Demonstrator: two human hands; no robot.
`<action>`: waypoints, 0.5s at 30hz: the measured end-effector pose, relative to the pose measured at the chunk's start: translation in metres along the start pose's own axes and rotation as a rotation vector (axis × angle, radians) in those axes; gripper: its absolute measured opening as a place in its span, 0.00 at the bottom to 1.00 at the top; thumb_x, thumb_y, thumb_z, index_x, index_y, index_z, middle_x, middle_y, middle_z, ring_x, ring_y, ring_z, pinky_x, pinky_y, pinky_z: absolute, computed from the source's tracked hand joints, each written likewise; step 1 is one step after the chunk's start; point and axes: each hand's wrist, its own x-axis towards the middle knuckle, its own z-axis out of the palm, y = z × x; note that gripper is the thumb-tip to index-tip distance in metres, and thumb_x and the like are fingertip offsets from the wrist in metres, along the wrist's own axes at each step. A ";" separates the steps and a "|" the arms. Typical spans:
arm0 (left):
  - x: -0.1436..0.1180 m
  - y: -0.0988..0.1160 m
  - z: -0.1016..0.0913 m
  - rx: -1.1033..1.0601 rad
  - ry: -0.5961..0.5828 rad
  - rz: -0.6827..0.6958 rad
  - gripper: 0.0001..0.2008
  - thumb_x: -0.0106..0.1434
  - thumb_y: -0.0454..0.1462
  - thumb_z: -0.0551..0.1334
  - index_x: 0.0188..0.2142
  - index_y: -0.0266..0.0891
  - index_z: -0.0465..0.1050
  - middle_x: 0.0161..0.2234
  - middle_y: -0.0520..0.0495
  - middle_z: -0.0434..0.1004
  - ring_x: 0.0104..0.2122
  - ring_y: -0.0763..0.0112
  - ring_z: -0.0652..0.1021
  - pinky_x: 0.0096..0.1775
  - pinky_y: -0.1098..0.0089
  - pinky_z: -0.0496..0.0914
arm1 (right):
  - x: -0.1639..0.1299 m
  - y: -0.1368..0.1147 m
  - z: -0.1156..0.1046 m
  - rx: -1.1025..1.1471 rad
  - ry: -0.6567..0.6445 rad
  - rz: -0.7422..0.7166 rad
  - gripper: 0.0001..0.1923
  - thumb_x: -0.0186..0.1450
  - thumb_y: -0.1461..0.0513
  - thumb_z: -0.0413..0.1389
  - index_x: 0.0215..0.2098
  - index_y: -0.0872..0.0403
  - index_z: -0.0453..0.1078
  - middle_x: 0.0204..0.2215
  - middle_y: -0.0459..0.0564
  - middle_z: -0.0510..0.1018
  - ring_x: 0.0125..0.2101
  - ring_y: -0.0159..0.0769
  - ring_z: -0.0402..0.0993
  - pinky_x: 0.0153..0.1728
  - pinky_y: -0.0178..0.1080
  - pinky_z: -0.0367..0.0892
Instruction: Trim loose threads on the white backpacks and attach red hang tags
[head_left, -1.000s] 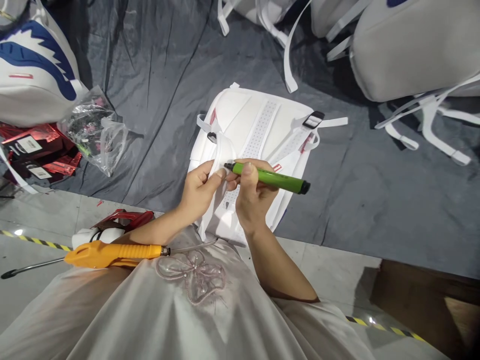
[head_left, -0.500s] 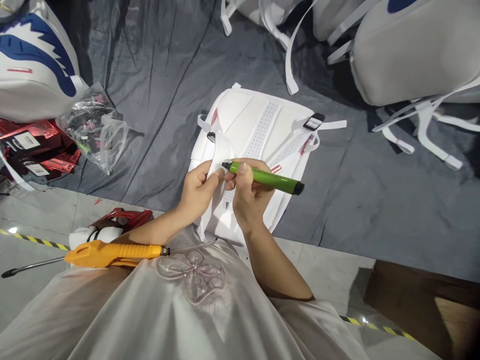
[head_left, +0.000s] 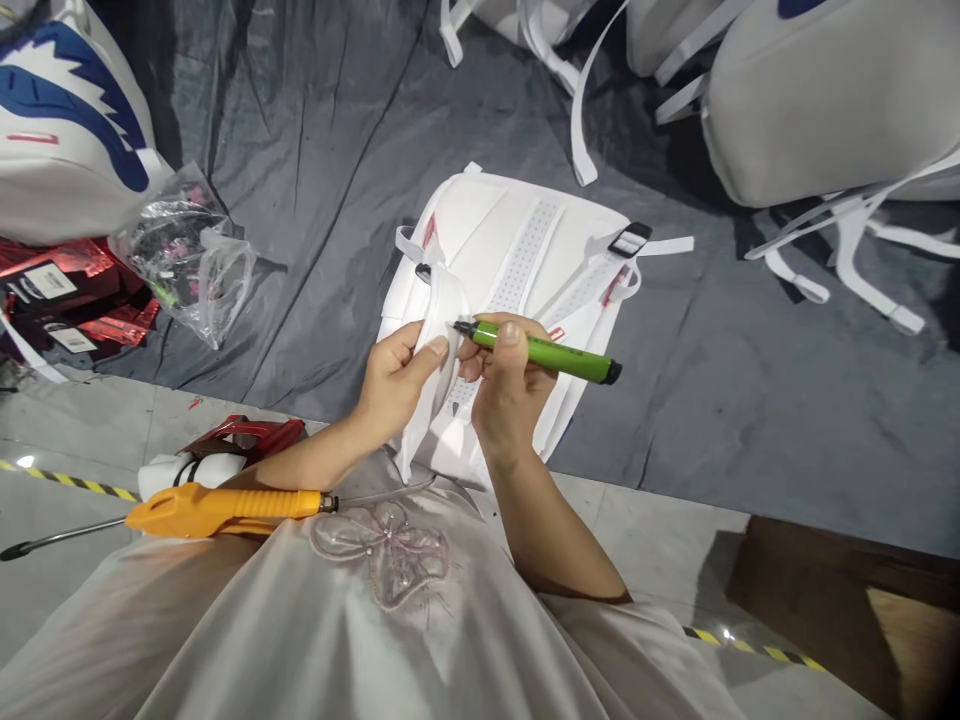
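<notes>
A white backpack [head_left: 480,225] lies with its strap side up on the dark grey cloth in front of me. My left hand [head_left: 401,375] pinches one of its white shoulder straps [head_left: 448,300], thumb on top. Between the thumb and fingers of my right hand [head_left: 514,385] is a green marker pen [head_left: 562,357]. Its dark tip points left at the strap, close to my left thumb; whether it touches the fabric I cannot tell. The other strap's black buckle [head_left: 629,239] shows at the backpack's upper right.
An orange air blow gun [head_left: 225,510] hangs before my lap, its nozzle to the left. At left are a blue-and-white bag [head_left: 67,120], a clear plastic bag [head_left: 195,260] and red packets [head_left: 112,320]. More pale bags [head_left: 825,100] with loose straps lie upper right; a brown box [head_left: 840,600] stands lower right.
My right hand and the marker pen have shifted slightly right, away from my left thumb. My left hand keeps its grip on the strap.
</notes>
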 end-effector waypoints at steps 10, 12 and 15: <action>0.003 -0.003 -0.001 0.023 0.004 -0.010 0.14 0.61 0.48 0.67 0.34 0.39 0.75 0.29 0.52 0.75 0.30 0.73 0.73 0.34 0.73 0.68 | -0.001 -0.001 0.001 -0.120 -0.064 -0.060 0.18 0.68 0.46 0.57 0.36 0.52 0.72 0.22 0.41 0.74 0.19 0.27 0.68 0.21 0.33 0.64; 0.003 -0.002 -0.001 -0.012 0.005 -0.026 0.15 0.60 0.48 0.68 0.33 0.39 0.75 0.29 0.52 0.76 0.29 0.73 0.73 0.33 0.73 0.68 | 0.001 -0.002 0.001 -0.084 -0.052 -0.049 0.18 0.68 0.46 0.57 0.35 0.53 0.71 0.21 0.41 0.74 0.17 0.26 0.66 0.19 0.32 0.63; 0.003 0.002 -0.001 -0.132 0.003 -0.072 0.17 0.57 0.50 0.70 0.35 0.39 0.75 0.30 0.51 0.78 0.30 0.71 0.77 0.35 0.70 0.71 | 0.006 -0.003 -0.002 0.017 -0.083 0.025 0.19 0.67 0.46 0.57 0.34 0.53 0.71 0.19 0.40 0.72 0.16 0.26 0.64 0.18 0.32 0.62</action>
